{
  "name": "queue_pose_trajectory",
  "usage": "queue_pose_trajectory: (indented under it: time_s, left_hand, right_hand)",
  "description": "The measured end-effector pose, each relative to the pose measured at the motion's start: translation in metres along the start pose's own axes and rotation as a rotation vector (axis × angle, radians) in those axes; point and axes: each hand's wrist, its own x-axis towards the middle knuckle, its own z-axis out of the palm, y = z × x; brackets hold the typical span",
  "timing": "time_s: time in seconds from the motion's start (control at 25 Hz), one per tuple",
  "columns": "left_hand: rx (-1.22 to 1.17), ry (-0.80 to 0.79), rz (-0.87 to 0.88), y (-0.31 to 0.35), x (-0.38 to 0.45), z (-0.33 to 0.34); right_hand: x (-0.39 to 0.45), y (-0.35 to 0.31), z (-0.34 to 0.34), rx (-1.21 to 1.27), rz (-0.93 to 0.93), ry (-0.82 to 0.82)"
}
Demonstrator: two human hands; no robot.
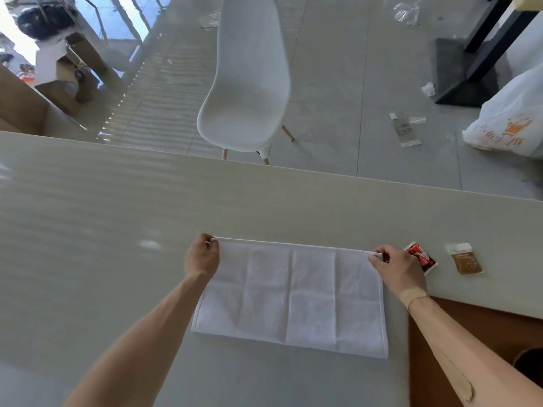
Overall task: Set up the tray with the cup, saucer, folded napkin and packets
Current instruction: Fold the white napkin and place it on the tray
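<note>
— Broadly, what fills the view?

— Pale bench [117,207] across the whole lower half, seen from above; beyond its far edge, grey floor and an empty white chair [246,74]. At lower right, a brown surface [470,324], possibly the tray, though too little showing to be sure.

— And on the bench?

— White napkin [291,295], lying flat as a wide rectangle just ahead of the body, creased into a grid, apparently folded double with the fold along the far edge. Probably laid flat so the layers line up squarely.

— Hands?

— Left hand [202,258] closed in a pinch on the far left corner; right hand [395,268] closed in a pinch on the far right corner. Both grips holding napkin, spaced wide, likely to keep the edge taut and straight for the next fold.

— Smaller things?

— Red packet [424,259] just beside the right hand, partly hidden behind it; brown packet [467,261] a little further right. Both set aside near the brown surface, within easy reach. Cup and saucer not clearly in view.
</note>
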Motion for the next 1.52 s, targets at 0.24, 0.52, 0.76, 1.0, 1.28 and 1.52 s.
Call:
queue_pose_trajectory:
  time_s: [0.24,0.52,0.76,1.0,1.28,1.52]
  left_hand:
    - [0.12,0.03,-0.014,0.004,0.0,0.0]
    - [0.281,0.003,-0.087,0.007,0.0,-0.007]
    - [0.314,0.145,0.353,0.001,-0.062,0.004]
    - [0.405,-0.189,0.861,-0.035,-0.178,0.059]
    - [0.624,-0.24,0.796,-0.056,-0.189,0.075]
    - [0.621,-0.153,0.688,-0.112,-0.16,0.034]
  right_hand:
    - [0.001,-0.004,0.006,-0.039,0.003,0.033]
    - [-0.007,-0.015,0.007,-0.178,-0.051,0.102]
    - [-0.068,-0.032,0.028,-0.335,-0.407,0.244]
    - [-0.165,-0.041,0.104,-0.461,-0.653,-0.017]
    - [-0.172,-0.023,0.122,-0.566,-0.346,-0.147]
    - [-0.171,0.017,0.093,-0.527,-0.175,-0.132]
